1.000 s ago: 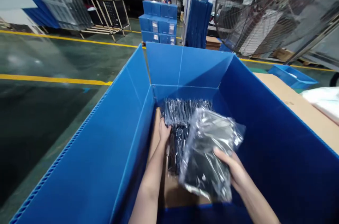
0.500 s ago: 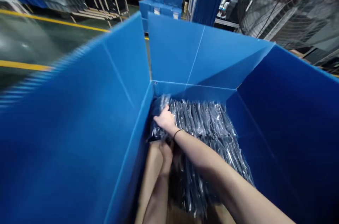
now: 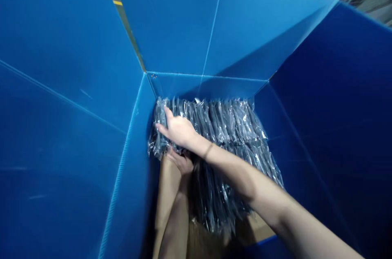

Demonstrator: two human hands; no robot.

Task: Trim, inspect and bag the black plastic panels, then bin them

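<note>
Several dark, flat items in clear plastic bags [image 3: 226,122] stand packed on edge in rows at the bottom of a deep blue bin [image 3: 211,87]. My right hand [image 3: 180,130] lies over the leftmost bags of the back row, its thumb and index finger spread apart. Just below it, my left hand [image 3: 182,163] touches the front lower edge of those same bags, fingers stretched out and partly hidden. What the bags contain cannot be made out through the shiny plastic.
Brown cardboard [image 3: 167,187] runs along the left wall beside my left forearm. More cardboard [image 3: 260,226] shows on the bin floor at the front. Tall blue walls rise on the left, back and right, with a narrow gap at the back left corner.
My view has tipped down into the bin. The leftmost bags, tilted and blurred before, now stand against the row. My right hand's fingers have spread over them; my left stays low beside them.
</note>
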